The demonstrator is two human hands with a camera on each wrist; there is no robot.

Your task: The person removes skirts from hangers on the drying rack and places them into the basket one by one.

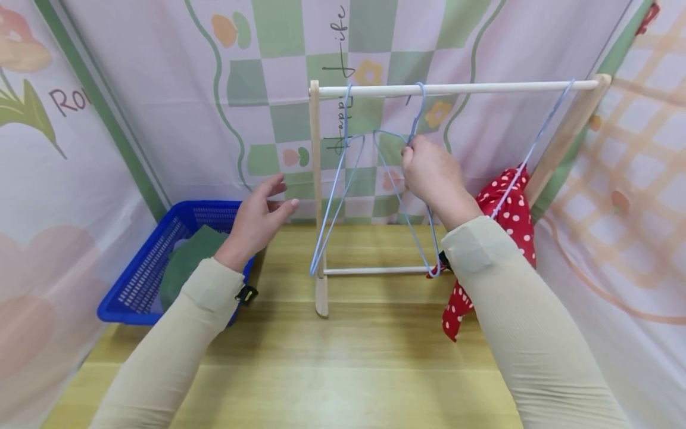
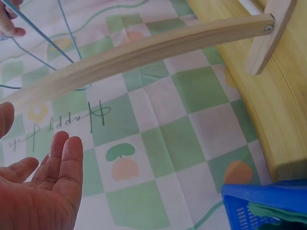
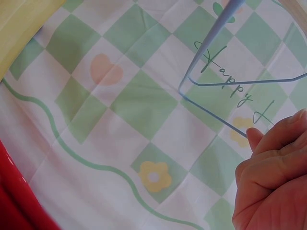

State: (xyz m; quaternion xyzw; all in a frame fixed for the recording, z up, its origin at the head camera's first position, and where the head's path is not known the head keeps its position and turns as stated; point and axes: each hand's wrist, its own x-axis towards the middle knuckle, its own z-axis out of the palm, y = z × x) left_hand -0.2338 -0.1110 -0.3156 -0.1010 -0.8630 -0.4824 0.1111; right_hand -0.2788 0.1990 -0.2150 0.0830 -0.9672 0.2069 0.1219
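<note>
Three pale-blue wire hangers hang from one white upper rod (image 1: 482, 88), and two hands are at work near them. The right hand (image 1: 434, 170) pinches the neck of the middle hanger (image 1: 415, 124), its fingers curled in and its thumb pressed close, while the hook of that hanger sits over the rod. The left hand (image 1: 259, 217) holds nothing: its fingers reach out loosely, thumb apart, between the blue basket (image 1: 145, 265) and the left post (image 1: 317, 179). The left hanger (image 1: 329, 213), a thin bent triangle, is bare and hangs beside that post. The right hanger (image 1: 536, 144) carries one red garment (image 1: 514, 220) of soft, creased cloth with white dots (one pointed end droops low).

The rack has two pale, smooth wooden posts, the other being the right post (image 1: 568, 137), and one white lower rod (image 1: 375, 271). The single basket is oblong, with slotted walls, and holds a rumpled dark-green cloth (image 1: 193, 259). Beneath lies a yellowish wood-grain tabletop (image 1: 332, 369); behind hangs a creased fabric backdrop (image 1: 284, 71) in green-and-white checks
</note>
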